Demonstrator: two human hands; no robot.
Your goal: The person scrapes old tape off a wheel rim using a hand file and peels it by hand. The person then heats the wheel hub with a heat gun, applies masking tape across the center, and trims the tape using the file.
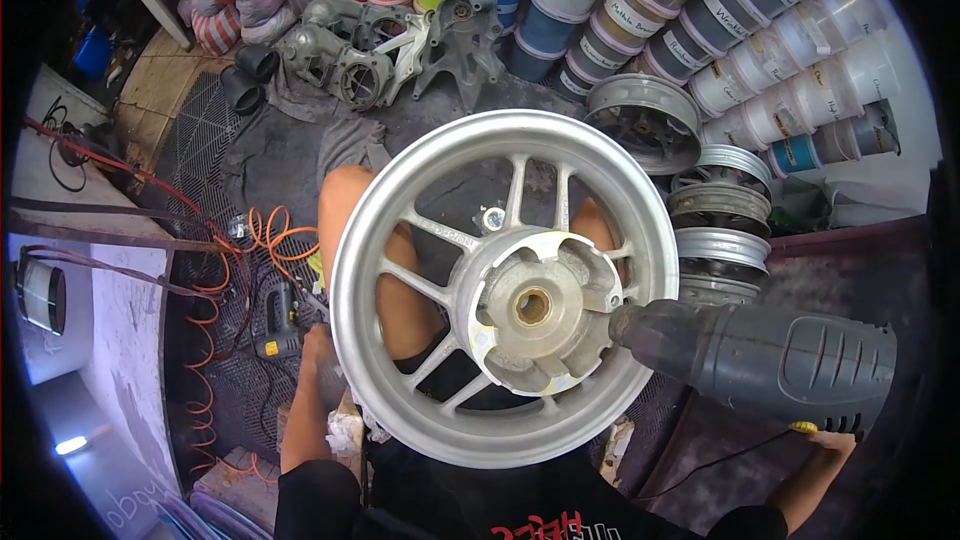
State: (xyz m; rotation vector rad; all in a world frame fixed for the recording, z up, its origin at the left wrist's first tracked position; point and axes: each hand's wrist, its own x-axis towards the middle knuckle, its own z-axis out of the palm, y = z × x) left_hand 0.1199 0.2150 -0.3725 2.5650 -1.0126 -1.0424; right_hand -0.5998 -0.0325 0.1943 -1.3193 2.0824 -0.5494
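Observation:
A bare silver motorcycle wheel (640,170) fills the middle, its spoked face towards me, above my bent legs. Pale masking tape (483,342) with yellowish patches rings parts of the hub, and a brass-coloured bushing (531,307) sits at its centre. My left hand (317,345) is closed at the wheel's left edge, its fingertips hidden behind the rim. From the right, a dark grey heat gun (770,355) points its nozzle at the hub's right side, close to the tape. My right hand (832,443) is closed around its handle, mostly hidden under the body.
Labelled tubs (600,45) are stacked at the back right. Engine casings (370,60) lie at the back. More wheels (720,230) are stacked on the right. On the left floor lie a grey power tool (285,325) and a coiled orange hose (280,240).

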